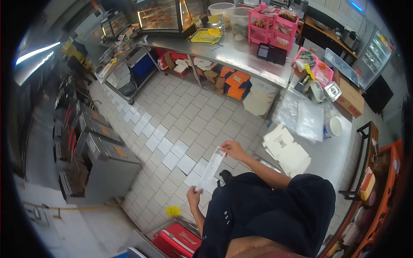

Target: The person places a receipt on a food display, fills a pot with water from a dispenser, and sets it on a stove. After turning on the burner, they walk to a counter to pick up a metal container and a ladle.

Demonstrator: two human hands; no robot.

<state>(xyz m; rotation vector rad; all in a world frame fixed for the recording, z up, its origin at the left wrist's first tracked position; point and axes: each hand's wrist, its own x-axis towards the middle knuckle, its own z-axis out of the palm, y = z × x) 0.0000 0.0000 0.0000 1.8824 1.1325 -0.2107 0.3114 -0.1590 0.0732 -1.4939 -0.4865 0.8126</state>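
The paper slip [210, 170] hangs above the tiled floor [189, 124], one end pinched in the grip of the right hand [233, 150], the other seemingly in that of the left hand [193, 196] (too small here to be certain), and could tear if tugged both ways.

Paper strip [211, 168] btwn L hand [194, 196] & R hand [235, 150]; carton [287, 150] on ctr [329, 157] to R, plastic bags [310, 119] just beyond.

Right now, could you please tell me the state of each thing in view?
Paper slip: stretched between both hands
Left hand: pinching its near end
Right hand: pinching its far end
White carton: unfolded
Large display case: lit
Pink rack: stocked
Ceiling lights: on
Red box: apparently shut
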